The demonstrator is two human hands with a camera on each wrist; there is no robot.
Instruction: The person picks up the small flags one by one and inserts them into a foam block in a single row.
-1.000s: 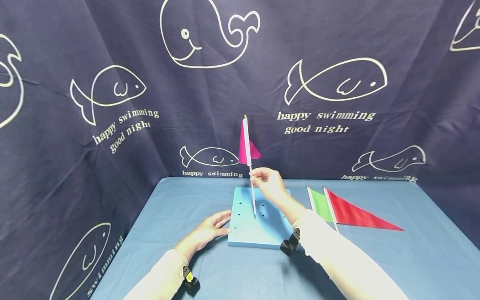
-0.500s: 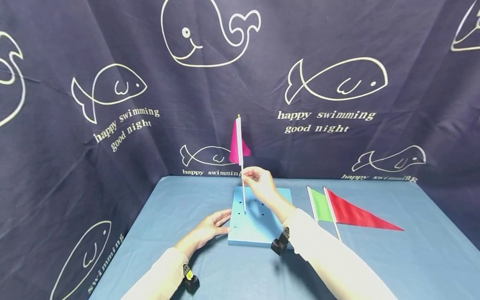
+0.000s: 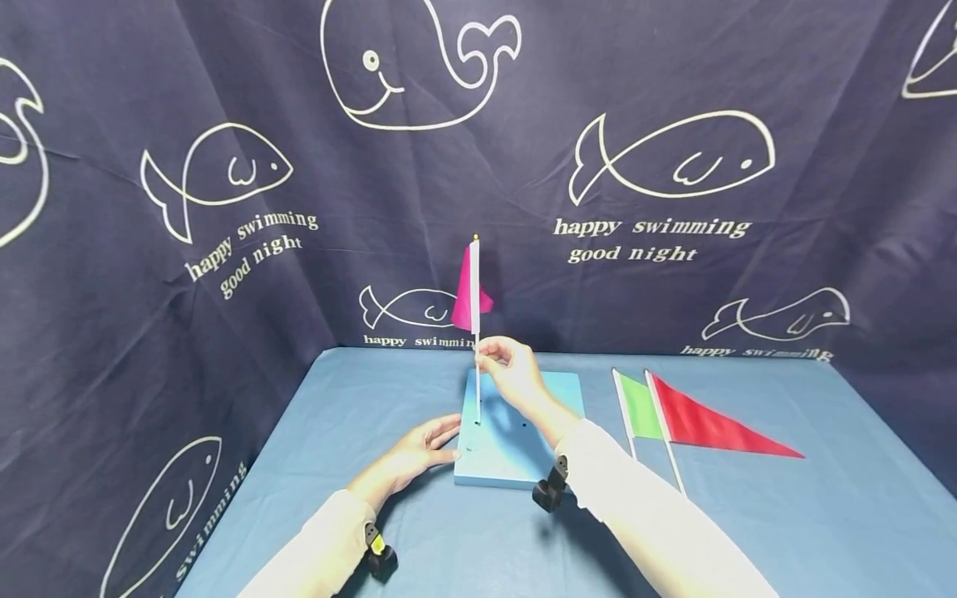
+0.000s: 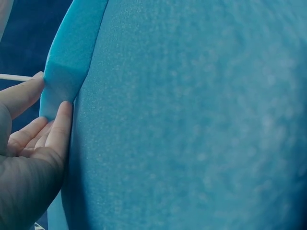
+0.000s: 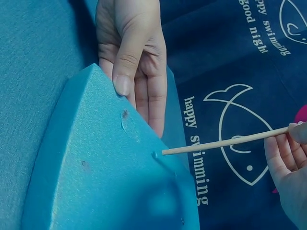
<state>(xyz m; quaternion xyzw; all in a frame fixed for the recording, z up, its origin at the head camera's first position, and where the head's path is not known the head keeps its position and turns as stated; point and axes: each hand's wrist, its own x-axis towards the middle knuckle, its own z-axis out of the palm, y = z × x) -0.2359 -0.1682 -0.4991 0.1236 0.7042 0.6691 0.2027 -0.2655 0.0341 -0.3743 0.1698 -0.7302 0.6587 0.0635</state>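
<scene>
So the right hand (image 3: 512, 370) has a narrow pinch on the thin pale wooden stick (image 5: 216, 144) of a magenta triangular fabric flag (image 3: 463, 292), just under its white sleeve. The cloth sits above the fingers, and the bare stick runs down below them, pretty much upright, its tip just beside a small hole (image 5: 155, 155) in a light-blue foam-like board (image 3: 497, 453). Left hand (image 3: 419, 448) isn't gripping anything: fingers fairly straight against the board's left side, thumb at the top edge. A green cloth flag (image 3: 639, 409) and a long red triangular flag (image 3: 714, 422) lie on the blue-covered desk (image 3: 359, 399), right of the board.
</scene>
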